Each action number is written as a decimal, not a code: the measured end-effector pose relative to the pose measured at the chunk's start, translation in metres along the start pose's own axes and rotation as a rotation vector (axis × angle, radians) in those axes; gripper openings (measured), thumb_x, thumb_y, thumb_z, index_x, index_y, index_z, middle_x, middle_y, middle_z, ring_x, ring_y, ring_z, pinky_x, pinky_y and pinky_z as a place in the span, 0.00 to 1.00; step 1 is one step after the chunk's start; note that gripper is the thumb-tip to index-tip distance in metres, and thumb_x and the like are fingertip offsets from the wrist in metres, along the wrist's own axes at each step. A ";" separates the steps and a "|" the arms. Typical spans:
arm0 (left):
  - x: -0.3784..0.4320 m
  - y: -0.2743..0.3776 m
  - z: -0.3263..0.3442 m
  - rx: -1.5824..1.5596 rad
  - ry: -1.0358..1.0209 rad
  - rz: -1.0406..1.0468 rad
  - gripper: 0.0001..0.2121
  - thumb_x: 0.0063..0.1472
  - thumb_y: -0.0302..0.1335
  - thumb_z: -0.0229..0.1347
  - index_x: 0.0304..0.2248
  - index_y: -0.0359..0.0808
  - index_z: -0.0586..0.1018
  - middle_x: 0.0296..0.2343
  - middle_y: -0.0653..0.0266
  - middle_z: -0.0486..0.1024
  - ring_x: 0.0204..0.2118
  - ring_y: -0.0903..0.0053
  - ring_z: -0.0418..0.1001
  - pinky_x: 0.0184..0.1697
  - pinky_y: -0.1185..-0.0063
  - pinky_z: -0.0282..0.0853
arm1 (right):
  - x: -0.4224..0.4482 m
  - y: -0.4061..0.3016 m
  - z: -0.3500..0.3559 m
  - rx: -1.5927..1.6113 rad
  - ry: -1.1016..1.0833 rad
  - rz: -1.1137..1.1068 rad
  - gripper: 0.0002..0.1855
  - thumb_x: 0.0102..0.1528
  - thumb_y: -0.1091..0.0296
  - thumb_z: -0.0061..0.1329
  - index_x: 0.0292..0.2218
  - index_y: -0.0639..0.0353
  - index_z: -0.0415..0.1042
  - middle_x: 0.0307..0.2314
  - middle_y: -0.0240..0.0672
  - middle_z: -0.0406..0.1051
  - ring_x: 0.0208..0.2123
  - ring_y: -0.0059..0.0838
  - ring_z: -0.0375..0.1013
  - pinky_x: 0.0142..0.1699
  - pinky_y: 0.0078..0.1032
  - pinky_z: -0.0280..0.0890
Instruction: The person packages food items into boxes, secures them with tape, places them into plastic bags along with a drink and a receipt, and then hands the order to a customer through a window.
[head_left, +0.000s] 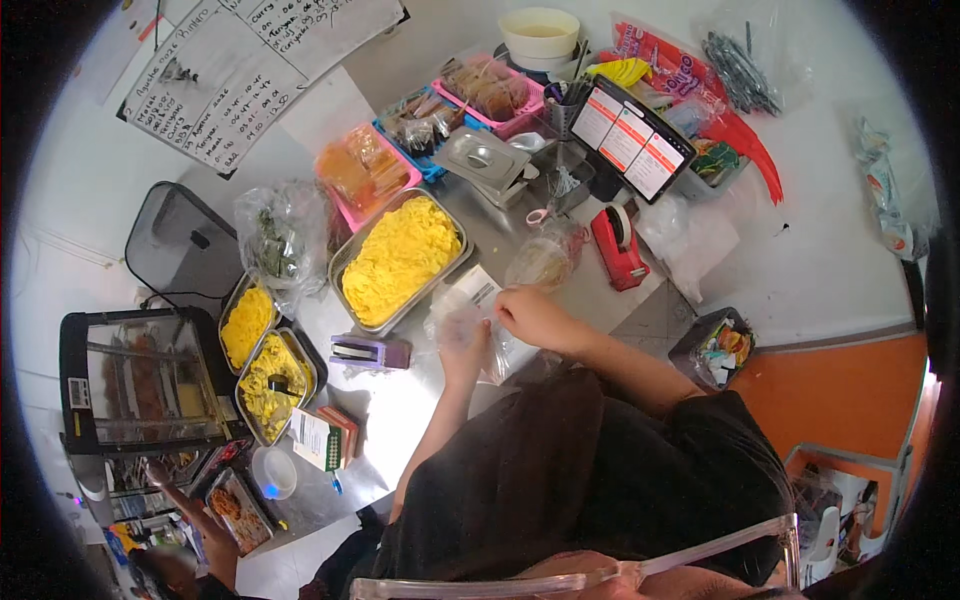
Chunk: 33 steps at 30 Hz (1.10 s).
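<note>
My left hand (463, 346) holds a clear plastic bag (496, 361) over the steel table, thumb up along its side. The fingers of my right hand (534, 316) are curled together at the bag's upper edge; its fingertips are partly hidden. Just beyond both hands lies a white printed slip or packet (477, 283), partly covered by clear film. A steel tray of scrambled egg (401, 259) stands past my left hand. To its near side sits a purple tape dispenser (371, 352). Beyond my right hand lies a clear bag with pale contents (546, 255).
A red tape dispenser (619, 244) and a tablet (632, 139) stand at the right. Smaller egg trays (274, 386) and a glass-fronted warmer (146, 382) line the left. Pink and blue baskets sit behind. A co-worker's arm (202, 525) reaches in at lower left.
</note>
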<state>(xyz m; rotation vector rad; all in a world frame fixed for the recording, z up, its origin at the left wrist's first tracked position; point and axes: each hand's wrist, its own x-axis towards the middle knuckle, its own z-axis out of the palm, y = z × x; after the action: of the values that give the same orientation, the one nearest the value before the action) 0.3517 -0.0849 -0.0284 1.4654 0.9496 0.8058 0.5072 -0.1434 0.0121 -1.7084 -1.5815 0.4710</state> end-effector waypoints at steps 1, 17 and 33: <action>0.000 0.016 0.004 0.098 -0.011 0.054 0.09 0.51 0.24 0.57 0.32 0.33 0.71 0.31 0.62 0.72 0.31 0.77 0.71 0.33 0.80 0.67 | 0.002 0.003 0.003 0.036 0.012 0.005 0.05 0.43 0.72 0.45 0.23 0.64 0.69 0.22 0.45 0.69 0.27 0.45 0.68 0.33 0.34 0.63; 0.014 0.063 -0.002 0.758 -0.217 0.517 0.09 0.44 0.26 0.57 0.27 0.33 0.74 0.26 0.57 0.72 0.33 0.63 0.69 0.38 0.69 0.63 | -0.005 0.017 0.012 0.067 -0.068 0.170 0.09 0.44 0.69 0.47 0.24 0.68 0.70 0.22 0.51 0.69 0.28 0.50 0.69 0.35 0.39 0.63; 0.021 0.074 -0.003 0.769 -0.385 0.450 0.15 0.37 0.18 0.54 0.30 0.32 0.69 0.28 0.53 0.69 0.35 0.57 0.67 0.36 0.69 0.63 | -0.022 0.022 0.000 0.137 0.008 0.054 0.10 0.48 0.67 0.47 0.29 0.65 0.70 0.26 0.49 0.67 0.31 0.49 0.67 0.38 0.38 0.61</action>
<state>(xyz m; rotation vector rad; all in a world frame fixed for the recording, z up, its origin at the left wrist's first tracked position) 0.3665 -0.0655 0.0450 2.4597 0.6561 0.4355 0.5187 -0.1633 -0.0087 -1.6499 -1.4659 0.5856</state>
